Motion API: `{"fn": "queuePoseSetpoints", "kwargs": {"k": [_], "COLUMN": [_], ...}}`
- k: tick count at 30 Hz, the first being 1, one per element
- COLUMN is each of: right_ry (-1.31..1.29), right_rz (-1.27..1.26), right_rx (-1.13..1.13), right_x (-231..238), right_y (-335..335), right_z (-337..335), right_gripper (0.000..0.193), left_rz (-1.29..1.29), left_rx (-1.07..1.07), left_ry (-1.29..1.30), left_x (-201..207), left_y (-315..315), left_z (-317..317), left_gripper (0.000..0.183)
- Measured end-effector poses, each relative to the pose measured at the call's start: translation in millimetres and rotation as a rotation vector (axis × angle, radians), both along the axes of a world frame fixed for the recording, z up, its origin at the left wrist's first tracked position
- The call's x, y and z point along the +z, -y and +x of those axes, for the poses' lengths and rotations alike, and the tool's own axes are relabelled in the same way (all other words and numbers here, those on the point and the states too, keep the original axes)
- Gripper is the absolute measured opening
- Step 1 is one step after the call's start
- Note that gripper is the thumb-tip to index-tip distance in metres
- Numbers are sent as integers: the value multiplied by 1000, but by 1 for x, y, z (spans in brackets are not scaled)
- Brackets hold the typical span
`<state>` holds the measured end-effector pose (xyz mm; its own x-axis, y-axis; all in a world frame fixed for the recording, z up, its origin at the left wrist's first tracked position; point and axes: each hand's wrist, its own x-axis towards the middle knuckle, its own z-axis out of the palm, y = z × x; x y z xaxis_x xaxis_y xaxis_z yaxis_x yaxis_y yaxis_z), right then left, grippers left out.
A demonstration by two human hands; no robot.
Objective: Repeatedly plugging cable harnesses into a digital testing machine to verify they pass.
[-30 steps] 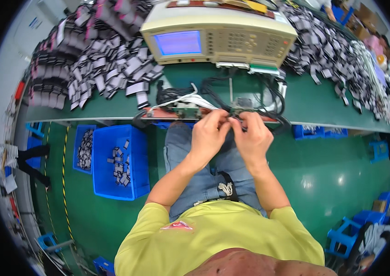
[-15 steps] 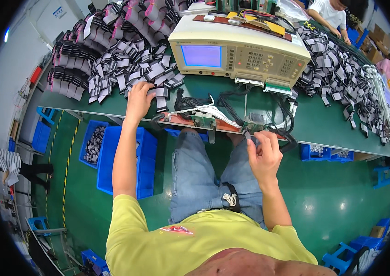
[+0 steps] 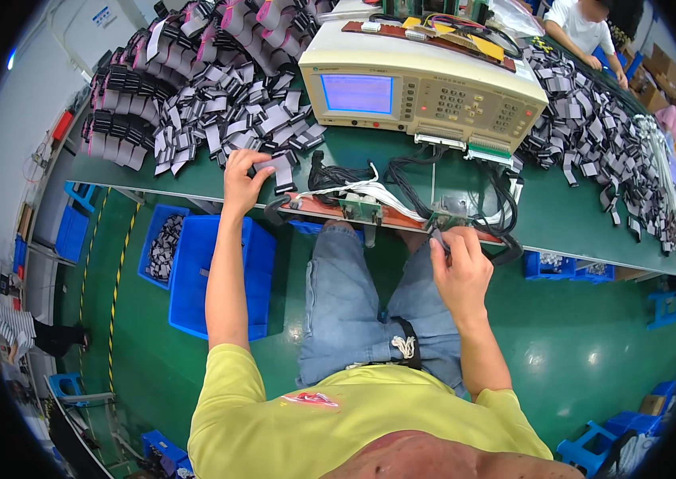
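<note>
My left hand (image 3: 244,182) is at the near edge of a heap of short grey ribbon cables (image 3: 234,116) with black connectors. Its thumb and fingertips close on the end of one ribbon cable (image 3: 283,169), which lies on the bench. My right hand (image 3: 463,270) pinches another ribbon cable (image 3: 438,237), mostly hidden by the fingers. That cable sits against a small green circuit board (image 3: 451,220) on the orange-red strip (image 3: 394,216) along the bench edge. A second green board (image 3: 361,209) is further left on the strip.
A beige test instrument (image 3: 426,88) with a lit screen stands on the green bench (image 3: 354,142), wired by black and white cables (image 3: 390,191). More ribbon cables (image 3: 585,136) are heaped right. Blue bins (image 3: 222,279) stand below left. A co-worker (image 3: 581,32) sits at the far right.
My left thumb and fingers have come together on the end of a ribbon cable at the heap's edge. My right hand stays at the circuit board with only a slight shift.
</note>
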<state>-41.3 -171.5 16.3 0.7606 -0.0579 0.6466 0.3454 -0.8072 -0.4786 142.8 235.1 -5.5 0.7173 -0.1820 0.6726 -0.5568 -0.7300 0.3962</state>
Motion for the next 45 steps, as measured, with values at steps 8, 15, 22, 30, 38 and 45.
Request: {"fn": "queuePoseSetpoints", "kwargs": {"k": [8, 15, 22, 30, 38, 45], "right_ry": [-236, -245, -232, 57, -61, -76], "right_rz": [-242, -249, -234, -116, -46, -377], "right_rx": [44, 55, 54, 165, 41, -778], "right_x": [16, 14, 11, -5, 3, 71], "right_y": [4, 3, 7, 5, 100, 370], "right_z": [-1, -2, -3, -3, -39, 104], "right_gripper": [24, 24, 24, 15, 29, 32], "left_rz": [-138, -179, -157, -143, -190, -187], "left_rx": [-40, -12, 25, 7, -49, -63], "left_ry": [-49, -144, -170, -165, -183, -166], "left_x": [-3, -3, 0, -15, -12, -18], "left_y": [0, 2, 6, -10, -9, -6], "left_z": [-1, -6, -12, 3, 3, 9], "left_gripper": [15, 15, 14, 14, 10, 13]}}
